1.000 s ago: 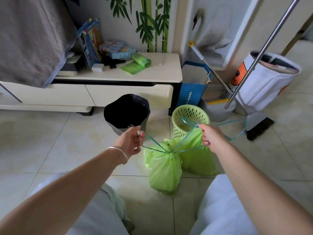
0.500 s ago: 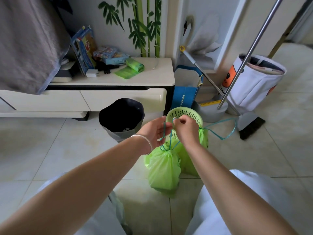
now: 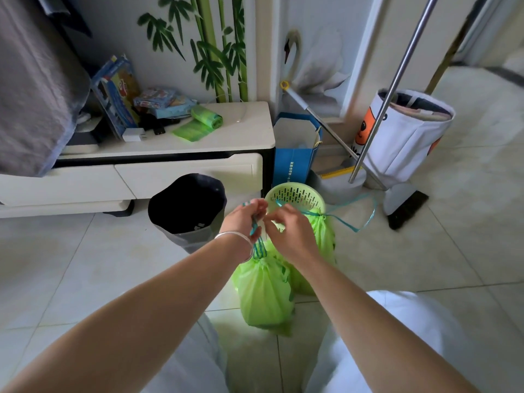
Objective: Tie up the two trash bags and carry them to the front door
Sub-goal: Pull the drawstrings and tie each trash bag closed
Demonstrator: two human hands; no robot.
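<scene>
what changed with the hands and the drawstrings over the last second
The left hand and right hand moved inward from a spread-apart pull and now meet above the front green bag, both pinching its teal drawstrings, which run up to the grip instead of fanning sideways. The rear green bag, green basket and black bin stayed put.

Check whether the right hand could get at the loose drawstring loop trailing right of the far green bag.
Probably yes. The right hand is busy at the near bag's strings, but the loop hangs over bare floor just to its right, nothing between.
</scene>
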